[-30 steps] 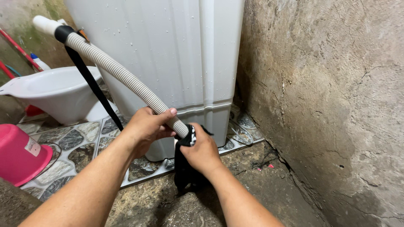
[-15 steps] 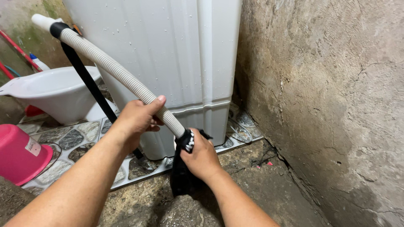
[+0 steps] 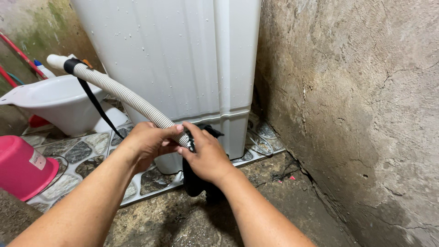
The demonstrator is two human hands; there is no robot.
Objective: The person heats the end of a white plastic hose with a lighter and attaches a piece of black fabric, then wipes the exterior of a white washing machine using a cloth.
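Two hands meet in the middle of the frame. The left hand point(image 3: 147, 142) is curled around one gray ribbed hose point(image 3: 123, 95), near its lower end. The right hand point(image 3: 206, 158) pinches the same end of the hose with its fingers, just beside the left hand, and its palm covers a black part point(image 3: 195, 183) that hangs down below it. What that black part is cannot be told.

The hose runs from the hands up to the upper left of the frame, where it ends in one white tip with one black band around it. One black strap point(image 3: 97, 106) hangs from that band down toward the floor.

Behind the hands stands one big white machine point(image 3: 183, 59) with water drops on it. It fills the top middle of the frame. Its right edge sits very near one rough gray wall point(image 3: 356, 114), so there is only a thin gap there.

At the left are one white toilet bowl point(image 3: 55, 103) and one pink bucket point(image 3: 20, 167), turned upside down at the left edge. Two red sticks point(image 3: 20, 55) lean in the upper left corner.

The floor point(image 3: 151, 180) has stone-pattern tiles under the machine, then a tile edge, then bare wet ground at the bottom. Between the bucket and the arms is some open room.
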